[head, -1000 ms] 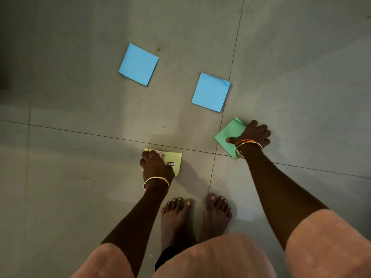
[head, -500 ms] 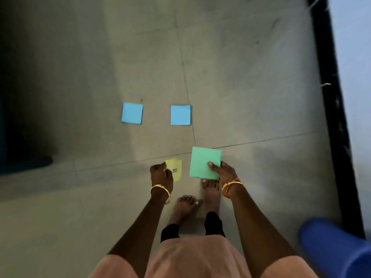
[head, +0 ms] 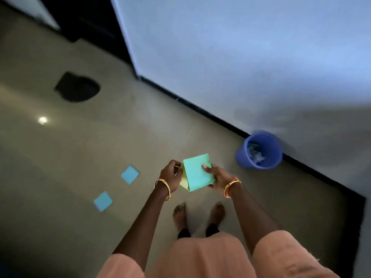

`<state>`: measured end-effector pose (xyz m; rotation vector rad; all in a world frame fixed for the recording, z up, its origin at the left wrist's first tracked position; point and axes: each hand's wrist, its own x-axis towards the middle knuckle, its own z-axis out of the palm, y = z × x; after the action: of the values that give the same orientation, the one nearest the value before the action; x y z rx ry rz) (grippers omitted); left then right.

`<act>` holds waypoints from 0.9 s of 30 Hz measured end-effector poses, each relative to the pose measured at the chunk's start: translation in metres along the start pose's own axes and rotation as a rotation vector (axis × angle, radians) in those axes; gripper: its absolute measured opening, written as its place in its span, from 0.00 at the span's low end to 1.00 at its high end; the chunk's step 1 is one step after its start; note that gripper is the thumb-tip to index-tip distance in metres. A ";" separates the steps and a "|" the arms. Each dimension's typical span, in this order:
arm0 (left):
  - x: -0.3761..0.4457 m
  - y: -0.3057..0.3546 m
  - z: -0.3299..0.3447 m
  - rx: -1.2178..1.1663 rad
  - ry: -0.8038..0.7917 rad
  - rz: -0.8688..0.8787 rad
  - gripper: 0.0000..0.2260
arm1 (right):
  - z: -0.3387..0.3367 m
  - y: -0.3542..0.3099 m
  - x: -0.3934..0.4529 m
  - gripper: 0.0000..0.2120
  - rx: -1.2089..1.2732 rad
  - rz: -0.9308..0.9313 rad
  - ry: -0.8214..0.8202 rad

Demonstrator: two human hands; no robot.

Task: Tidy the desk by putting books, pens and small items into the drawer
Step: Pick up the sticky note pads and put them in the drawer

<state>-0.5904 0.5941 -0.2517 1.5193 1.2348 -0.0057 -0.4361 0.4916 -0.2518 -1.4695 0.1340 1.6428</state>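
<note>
Head: right hand (head: 217, 175) grips green pad (head: 197, 172); left hand (head: 170, 174) pinches yellow pad (head: 183, 182).

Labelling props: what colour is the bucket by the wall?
Blue bucket, clearest in the head view.

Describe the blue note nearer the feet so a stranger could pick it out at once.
Start at the blue bucket by the wall, then look across the floor past the hands to the two blue notes lying on the person's left. The near note is the one lower in the view, closer to the feet; the far note lies farther up.
</note>
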 end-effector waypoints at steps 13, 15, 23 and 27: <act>-0.110 0.272 0.232 -0.575 -0.643 0.115 0.11 | -0.204 -0.018 -0.273 0.04 0.705 -0.764 0.581; -0.143 0.296 0.279 -0.594 -0.770 0.039 0.14 | -0.235 -0.016 -0.310 0.04 0.864 -0.867 0.693; -0.217 0.386 0.442 -0.191 -0.884 0.361 0.16 | -0.346 0.017 -0.413 0.11 1.221 -0.979 1.136; -0.218 0.401 0.506 0.070 -0.925 0.461 0.17 | -0.387 0.057 -0.438 0.15 1.364 -0.833 1.406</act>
<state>-0.1236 0.1508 -0.0272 1.5456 0.1477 -0.4050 -0.2359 -0.0103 -0.0227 -0.9594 0.9951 -0.4487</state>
